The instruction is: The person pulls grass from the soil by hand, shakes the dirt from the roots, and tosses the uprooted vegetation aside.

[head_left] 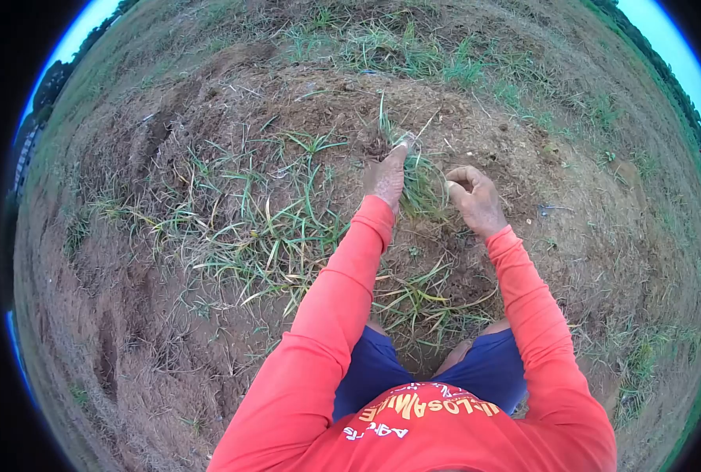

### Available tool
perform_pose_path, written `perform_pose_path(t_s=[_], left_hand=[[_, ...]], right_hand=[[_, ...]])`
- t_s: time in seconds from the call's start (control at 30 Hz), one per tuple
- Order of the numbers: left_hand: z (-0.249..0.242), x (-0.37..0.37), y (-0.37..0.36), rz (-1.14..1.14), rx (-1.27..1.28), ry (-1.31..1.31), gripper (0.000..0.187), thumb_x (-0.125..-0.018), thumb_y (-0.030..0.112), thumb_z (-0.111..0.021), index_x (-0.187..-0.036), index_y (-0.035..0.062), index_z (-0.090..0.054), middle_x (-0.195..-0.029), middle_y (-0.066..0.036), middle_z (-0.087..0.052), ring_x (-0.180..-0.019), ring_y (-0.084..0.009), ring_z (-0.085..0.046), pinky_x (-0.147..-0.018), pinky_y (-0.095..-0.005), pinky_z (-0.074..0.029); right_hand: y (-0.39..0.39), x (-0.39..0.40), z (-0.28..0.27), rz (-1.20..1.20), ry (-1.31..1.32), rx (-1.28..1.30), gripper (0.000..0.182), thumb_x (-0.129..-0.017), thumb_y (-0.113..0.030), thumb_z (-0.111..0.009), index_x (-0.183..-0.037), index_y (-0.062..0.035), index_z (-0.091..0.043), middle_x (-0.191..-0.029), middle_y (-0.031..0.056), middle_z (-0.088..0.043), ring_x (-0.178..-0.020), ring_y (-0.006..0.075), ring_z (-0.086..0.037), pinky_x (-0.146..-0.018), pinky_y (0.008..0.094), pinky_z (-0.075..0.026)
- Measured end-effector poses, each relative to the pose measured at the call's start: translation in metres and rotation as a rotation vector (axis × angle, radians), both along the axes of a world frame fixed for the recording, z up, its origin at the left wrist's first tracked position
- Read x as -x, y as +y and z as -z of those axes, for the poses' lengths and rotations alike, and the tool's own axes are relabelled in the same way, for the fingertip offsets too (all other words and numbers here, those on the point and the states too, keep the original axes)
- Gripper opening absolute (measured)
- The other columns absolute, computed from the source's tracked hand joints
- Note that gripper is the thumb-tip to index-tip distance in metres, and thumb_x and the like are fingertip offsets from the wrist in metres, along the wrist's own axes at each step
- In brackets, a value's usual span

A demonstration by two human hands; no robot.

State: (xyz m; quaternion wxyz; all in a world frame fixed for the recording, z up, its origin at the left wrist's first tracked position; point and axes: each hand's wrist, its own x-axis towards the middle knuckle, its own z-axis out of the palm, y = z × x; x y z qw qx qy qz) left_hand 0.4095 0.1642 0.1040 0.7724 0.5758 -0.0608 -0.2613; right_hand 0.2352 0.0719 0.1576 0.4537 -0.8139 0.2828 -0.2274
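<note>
My left hand point(387, 177) is closed around a bunch of green grass-like plants point(423, 189), whose long leaves hang down to the right of the wrist. A dark clump of roots and soil point(375, 143) shows at the upper left of that hand. Just right of the bunch, my right hand point(474, 198) has its fingers curled, thumb against the forefinger. Whether a thin leaf or stalk is pinched there is too small to tell. Both forearms wear red sleeves.
Long-leaved green plants point(272, 228) lie or grow over the brown soil to the left. More such leaves point(421, 303) spread between my knees. Grass tufts point(397, 51) stand farther ahead. A small dark bluish object point(551, 210) lies on the soil at right.
</note>
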Motion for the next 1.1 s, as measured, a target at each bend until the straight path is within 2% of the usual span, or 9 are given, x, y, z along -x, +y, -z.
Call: perform_pose_path(t_s=[0.17, 0.3, 0.43, 0.53, 0.67, 0.8, 0.9, 1.03, 1.1], left_hand=[[-0.131, -0.038, 0.091, -0.588, 0.181, -0.630, 0.055, -0.096, 0.020, -0.073, -0.142, -0.0040, -0.055, -0.140, -0.015, -0.060, -0.125, -0.0220, -0.057, -0.110, -0.0403, -0.041], [-0.207, -0.055, 0.147, -1.037, 0.230, -0.958, 0.038, -0.096, 0.018, -0.071, -0.126, -0.0047, -0.065, -0.119, -0.013, -0.069, -0.101, -0.0197, -0.068, -0.086, -0.0339, -0.058], [-0.272, -0.062, 0.116, -1.092, 0.557, -1.174, 0.031, -0.095, 0.016, -0.069, -0.119, -0.0041, -0.068, -0.111, -0.015, -0.070, -0.093, -0.0225, -0.070, -0.082, -0.0367, -0.062], [-0.284, -0.099, 0.029, -1.010, 0.328, -1.392, 0.044, -0.090, 0.025, -0.071, -0.124, -0.0022, -0.061, -0.116, -0.018, -0.065, -0.101, -0.0276, -0.064, -0.087, -0.0386, -0.058], [-0.180, -0.236, -0.115, -0.372, -0.628, -1.218, 0.126, -0.069, 0.072, -0.083, -0.156, -0.0031, -0.032, -0.155, -0.033, -0.040, -0.147, -0.0456, -0.034, -0.120, -0.0484, -0.034], [-0.066, -0.159, -0.104, -0.234, -0.958, -1.065, 0.056, -0.086, 0.023, -0.071, -0.133, -0.0015, -0.054, -0.139, -0.024, -0.052, -0.132, -0.0399, -0.052, -0.109, -0.0462, -0.047], [0.032, -0.072, -0.054, -0.018, -0.819, -1.208, 0.038, -0.086, 0.017, -0.071, -0.122, 0.0061, -0.064, -0.133, -0.020, -0.060, -0.132, -0.0365, -0.053, -0.111, -0.0433, -0.046], [0.075, 0.050, -0.008, 0.109, -0.915, -0.898, 0.032, -0.085, 0.013, -0.072, -0.116, 0.0059, -0.068, -0.127, -0.018, -0.062, -0.122, -0.0329, -0.061, -0.105, -0.0423, -0.051], [0.089, 0.101, 0.005, 0.074, -0.924, -1.103, 0.031, -0.085, 0.012, -0.071, -0.115, 0.0049, -0.069, -0.121, -0.018, -0.063, -0.113, -0.0299, -0.067, -0.098, -0.0404, -0.055]], right_hand=[[0.024, 0.062, -0.051, -0.196, 0.203, 0.089, 0.022, -0.094, -0.020, -0.064, -0.095, 0.0013, -0.071, -0.087, 0.0150, -0.070, -0.086, 0.0279, -0.070, -0.079, 0.0390, -0.054], [0.024, 0.083, -0.030, -0.306, 0.215, 0.167, 0.021, -0.094, -0.019, -0.063, -0.096, 0.0003, -0.071, -0.090, 0.0181, -0.070, -0.086, 0.0381, -0.068, -0.079, 0.0448, -0.053], [0.016, 0.084, -0.011, -0.355, 0.224, 0.237, 0.020, -0.094, -0.020, -0.063, -0.095, -0.0014, -0.070, -0.092, 0.0182, -0.070, -0.092, 0.0387, -0.068, -0.083, 0.0481, -0.053], [0.010, 0.088, -0.003, -0.361, 0.249, 0.210, 0.020, -0.094, -0.020, -0.063, -0.096, -0.0015, -0.070, -0.093, 0.0190, -0.071, -0.094, 0.0390, -0.068, -0.085, 0.0488, -0.053], [-0.004, 0.098, 0.017, -0.367, 0.309, 0.200, 0.021, -0.092, -0.021, -0.064, -0.097, -0.0021, -0.071, -0.095, 0.0205, -0.072, -0.095, 0.0401, -0.069, -0.086, 0.0500, -0.053], [-0.036, 0.107, 0.037, -0.323, 0.368, 0.146, 0.021, -0.089, -0.020, -0.061, -0.097, -0.0041, -0.073, -0.097, 0.0225, -0.072, -0.096, 0.0409, -0.069, -0.087, 0.0510, -0.054], [-0.061, 0.100, 0.061, -0.292, 0.446, 0.165, 0.022, -0.086, -0.017, -0.058, -0.096, -0.0062, -0.074, -0.097, 0.0237, -0.073, -0.096, 0.0417, -0.070, -0.087, 0.0513, -0.054], [-0.077, 0.074, 0.086, -0.338, 0.502, 0.101, 0.024, -0.083, -0.018, -0.057, -0.094, -0.0067, -0.075, -0.098, 0.0246, -0.074, -0.096, 0.0421, -0.071, -0.087, 0.0513, -0.055], [-0.076, 0.060, 0.091, -0.403, 0.537, 0.127, 0.025, -0.086, -0.020, -0.058, -0.096, -0.0064, -0.075, -0.103, 0.0253, -0.073, -0.100, 0.0415, -0.071, -0.090, 0.0509, -0.055]])
